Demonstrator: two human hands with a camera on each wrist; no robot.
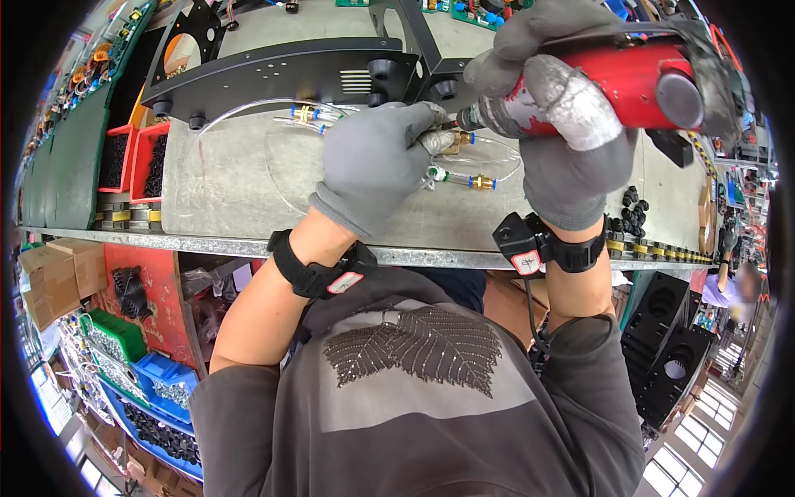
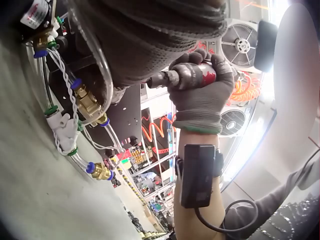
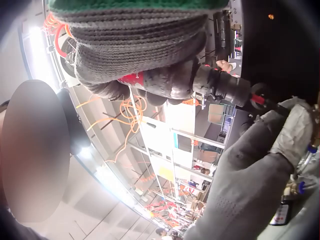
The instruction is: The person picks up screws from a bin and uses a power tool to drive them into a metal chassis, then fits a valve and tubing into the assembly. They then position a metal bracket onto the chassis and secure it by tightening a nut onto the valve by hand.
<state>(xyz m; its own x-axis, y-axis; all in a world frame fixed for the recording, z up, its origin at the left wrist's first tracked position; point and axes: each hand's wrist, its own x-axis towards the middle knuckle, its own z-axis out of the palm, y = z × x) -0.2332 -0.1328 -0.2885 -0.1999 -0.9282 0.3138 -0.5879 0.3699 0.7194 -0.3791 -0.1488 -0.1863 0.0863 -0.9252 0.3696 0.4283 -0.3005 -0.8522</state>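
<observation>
My gloved right hand grips a red cordless drill, its chuck facing left. At the end of the drill's bit, the thumb and forefinger of my gloved left hand are curled together in a pinch. I cannot tell whether a small part sits between those fingertips. Just beyond both hands stands a black metal chassis, with round rubber feet on the side facing me. Clear tubes with brass fittings and a white tee connector lie around the left hand.
Two red bins of small black parts stand at the bench's left. Loose black parts lie near its front right edge. Below on the left are blue bins and cardboard boxes. Another person is at far right.
</observation>
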